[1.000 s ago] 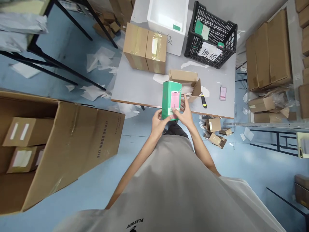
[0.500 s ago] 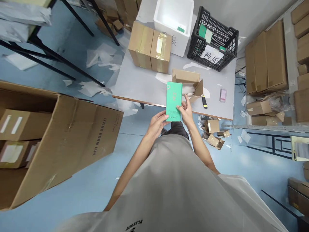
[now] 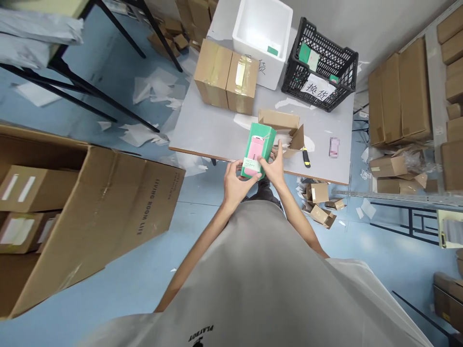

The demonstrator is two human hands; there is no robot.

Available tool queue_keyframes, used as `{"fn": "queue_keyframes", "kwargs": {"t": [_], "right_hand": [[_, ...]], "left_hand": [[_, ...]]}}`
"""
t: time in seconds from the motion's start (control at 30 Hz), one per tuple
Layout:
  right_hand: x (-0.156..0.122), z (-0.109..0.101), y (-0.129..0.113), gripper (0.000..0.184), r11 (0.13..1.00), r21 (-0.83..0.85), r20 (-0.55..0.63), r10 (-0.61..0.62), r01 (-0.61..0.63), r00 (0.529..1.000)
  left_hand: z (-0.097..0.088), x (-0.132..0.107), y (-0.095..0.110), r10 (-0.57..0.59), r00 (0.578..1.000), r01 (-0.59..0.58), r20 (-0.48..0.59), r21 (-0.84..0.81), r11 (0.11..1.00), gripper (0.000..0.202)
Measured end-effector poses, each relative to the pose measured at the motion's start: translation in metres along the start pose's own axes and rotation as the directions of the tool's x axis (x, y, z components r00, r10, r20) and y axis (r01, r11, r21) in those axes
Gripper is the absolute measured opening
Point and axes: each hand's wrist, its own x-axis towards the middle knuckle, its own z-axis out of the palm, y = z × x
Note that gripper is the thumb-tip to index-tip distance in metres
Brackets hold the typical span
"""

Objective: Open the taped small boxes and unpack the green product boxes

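Observation:
A green product box with a pink bottle-like picture on its front is held over the table's near edge, slightly tilted. My left hand grips its lower left corner, thumb along the bottom. On the right side, my right hand closes around the box with its thumb across the front. Just behind it stands an opened small cardboard box with white paper inside, partly hidden by the green box. A yellow and black utility knife lies to the right of that carton.
Two taped cartons, a white foam box and a black crate with green boxes stand on the table. A large open carton is at left. Scrap boxes and torn paper litter the floor.
The green box has been turned in my hands, so a face with a pink picture shows instead of the plain green printed one. Both hands have shifted their grip on it.

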Motion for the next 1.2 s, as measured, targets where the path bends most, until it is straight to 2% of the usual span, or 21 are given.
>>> {"fn": "queue_keyframes", "kwargs": {"t": [0.1, 0.2, 0.27, 0.33, 0.5, 0.6, 0.67, 0.8, 0.9, 0.97, 1.07, 1.13, 1.2], "right_hand": [[0.010, -0.008, 0.008, 0.142, 0.997, 0.072, 0.041, 0.030, -0.033, 0.999], [0.013, -0.016, 0.009, 0.139, 0.989, 0.136, 0.075, 0.051, -0.061, 0.996], [0.012, -0.018, 0.006, 0.134, 0.984, 0.163, 0.082, 0.059, -0.071, 0.995], [0.010, -0.019, 0.002, 0.129, 0.983, 0.166, 0.093, 0.062, -0.077, 0.994], [0.011, -0.024, -0.001, 0.122, 0.982, 0.164, 0.142, 0.070, -0.093, 0.987], [0.013, -0.027, -0.001, 0.127, 0.985, 0.150, 0.148, 0.067, -0.089, 0.987], [0.014, -0.028, -0.005, 0.134, 0.988, 0.133, 0.134, 0.063, -0.081, 0.989], [0.010, -0.022, -0.018, 0.143, 0.994, 0.103, 0.091, 0.026, -0.036, 0.996], [0.006, -0.013, -0.027, 0.148, 0.995, 0.098, 0.036, 0.011, -0.015, 0.999], [0.004, -0.009, -0.031, 0.152, 0.995, 0.101, 0.013, 0.013, -0.015, 1.000], [0.005, -0.013, -0.036, 0.154, 0.995, 0.097, 0.026, 0.009, -0.011, 1.000], [0.006, -0.021, -0.039, 0.149, 0.996, 0.092, 0.046, 0.019, -0.023, 0.999], [0.009, -0.028, -0.041, 0.142, 0.995, 0.094, 0.057, 0.040, -0.045, 0.998]], "left_hand": [[-0.004, 0.009, 0.002, -0.168, 0.978, 0.192, 0.126, -0.211, 0.958, 0.065], [-0.008, 0.019, 0.002, -0.306, 0.908, 0.393, 0.287, -0.329, 0.859, 0.072], [-0.009, 0.022, 0.002, -0.334, 0.872, 0.454, 0.358, -0.334, 0.826, 0.075], [-0.008, 0.024, 0.002, -0.347, 0.857, 0.476, 0.380, -0.329, 0.816, 0.075], [-0.003, 0.024, 0.002, -0.360, 0.871, 0.461, 0.334, -0.302, 0.835, 0.077], [-0.002, 0.024, 0.001, -0.352, 0.888, 0.428, 0.294, -0.252, 0.868, 0.081], [-0.002, 0.023, 0.001, -0.318, 0.917, 0.365, 0.242, -0.182, 0.913, 0.081], [0.000, 0.015, 0.007, -0.122, 0.991, 0.117, 0.051, 0.101, 0.988, 0.073], [0.003, 0.007, 0.016, 0.052, 0.999, -0.048, -0.003, 0.293, 0.955, 0.071], [0.005, 0.004, 0.020, 0.110, 0.994, -0.103, -0.003, 0.324, 0.941, 0.069], [0.001, 0.008, 0.019, 0.040, 0.999, -0.041, 0.010, 0.188, 0.981, 0.071], [-0.004, 0.014, 0.014, -0.095, 0.994, 0.097, 0.054, -0.022, 0.995, 0.079], [-0.010, 0.018, 0.009, -0.219, 0.965, 0.246, 0.142, -0.216, 0.945, 0.088]]}}
